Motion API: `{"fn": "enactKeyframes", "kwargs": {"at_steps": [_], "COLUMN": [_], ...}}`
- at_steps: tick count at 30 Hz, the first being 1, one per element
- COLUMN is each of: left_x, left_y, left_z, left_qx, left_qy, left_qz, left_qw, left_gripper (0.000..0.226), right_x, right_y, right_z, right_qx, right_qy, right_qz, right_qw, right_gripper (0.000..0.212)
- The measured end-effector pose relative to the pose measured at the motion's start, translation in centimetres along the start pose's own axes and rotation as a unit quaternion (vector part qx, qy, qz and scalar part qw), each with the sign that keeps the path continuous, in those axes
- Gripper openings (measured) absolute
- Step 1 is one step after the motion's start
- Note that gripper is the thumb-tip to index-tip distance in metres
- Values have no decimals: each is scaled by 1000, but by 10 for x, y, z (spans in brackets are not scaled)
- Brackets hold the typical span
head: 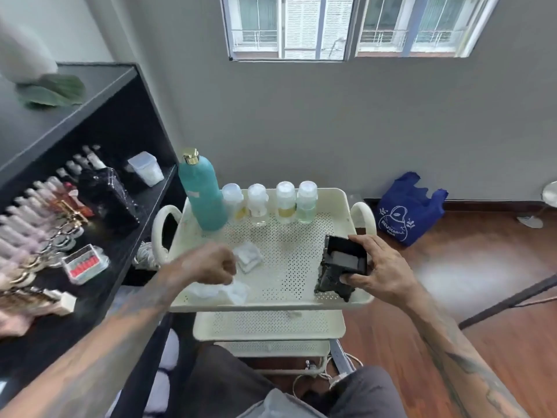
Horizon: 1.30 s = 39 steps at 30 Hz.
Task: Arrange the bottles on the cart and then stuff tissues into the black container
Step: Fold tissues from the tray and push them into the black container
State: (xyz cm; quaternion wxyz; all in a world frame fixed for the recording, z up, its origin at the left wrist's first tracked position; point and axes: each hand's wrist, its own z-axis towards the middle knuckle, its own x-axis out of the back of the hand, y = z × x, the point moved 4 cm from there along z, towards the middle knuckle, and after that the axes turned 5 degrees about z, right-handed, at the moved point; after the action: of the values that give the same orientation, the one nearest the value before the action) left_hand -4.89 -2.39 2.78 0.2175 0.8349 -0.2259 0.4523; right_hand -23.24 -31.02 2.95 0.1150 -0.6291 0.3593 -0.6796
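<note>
A tall teal bottle [202, 194] with a gold cap stands at the back left of the cream cart's top tray [301, 303]. Several small clear bottles [282, 203] line up along the back rim to its right. My right hand [372, 267] grips the black container [342, 267], tilted with its opening toward me, at the tray's front right. My left hand [208, 265] is blurred and closed over a white tissue [223, 291] at the front left. A folded stack of tissues [247, 257] lies just right of that hand.
A black shelf unit [99, 188] on the left holds rows of small bottles, a dark box and a clear case. A blue reusable bag [407, 209] sits on the wooden floor by the grey wall. Lower cart trays [268, 325] lie below.
</note>
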Motion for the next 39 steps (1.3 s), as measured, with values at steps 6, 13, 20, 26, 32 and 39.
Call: {"fn": "enactKeyframes", "kwargs": {"at_steps": [6,13,20,26,32,39], "left_x": [-64,-79,-81,-86,-84,-85], "left_y": [-29,-40,-44,-44,-46,-44], "left_z": [3,-2,1,4,4,0], "left_qx": [73,82,80,78,75,81], "left_qy": [74,138,171,174,183,187], "left_qz": [-120,-212,-220,-228,-233,-219], "left_qw": [987,964,957,955,952,954], "left_gripper": [33,19,23,20,18,19], "right_x": [16,-130,-194,-186,-183,-184], "right_y": [-73,-177,-152,-136,-123,-119], "right_z": [18,80,116,132,134,122], "right_qx": [0,196,144,54,-48,-107], "right_qy": [-20,-97,-148,-189,-185,-173], "right_qz": [-258,-196,-192,-101,69,133], "right_qw": [966,956,959,975,979,970], "right_gripper": [69,21,20,18,23,15]}}
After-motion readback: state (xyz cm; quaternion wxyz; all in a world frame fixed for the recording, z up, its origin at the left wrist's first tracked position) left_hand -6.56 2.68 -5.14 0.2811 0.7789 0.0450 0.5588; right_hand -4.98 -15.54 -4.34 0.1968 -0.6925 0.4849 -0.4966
